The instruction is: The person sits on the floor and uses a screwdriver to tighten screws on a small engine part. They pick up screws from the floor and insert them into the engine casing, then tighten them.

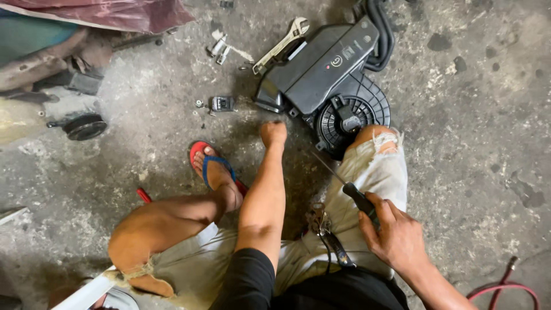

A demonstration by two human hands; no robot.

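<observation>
in the centre of the frame we see the left hand [273,133] stretched forward and curled into a closed fist, knuckles down beside the near edge of a black plastic blower housing with a round finned fan cage [330,74]; we cannot tell whether the fist has hold of anything or actually touches the housing. the housing lies on the stained grey concrete floor [470,115] in the upper middle of the frame, its round fan end towards us and partly hidden behind a knee in torn pale shorts.

at lower right the right hand [396,232] is wrapped tight around the black handle of a thin-shafted screwdriver [350,188], whose metal shaft angles up and left, the tip near the fan cage.

just above the housing's left end lies a silver adjustable wrench [281,45], touching or just beside it. left of the housing sit a small grey metal bracket [221,104] and a few small metal fittings [219,46]. a foot in a red flip-flop with blue straps [212,166] rests on the floor left of the forearm. a red hose [505,287] curls in the lower right corner.
</observation>
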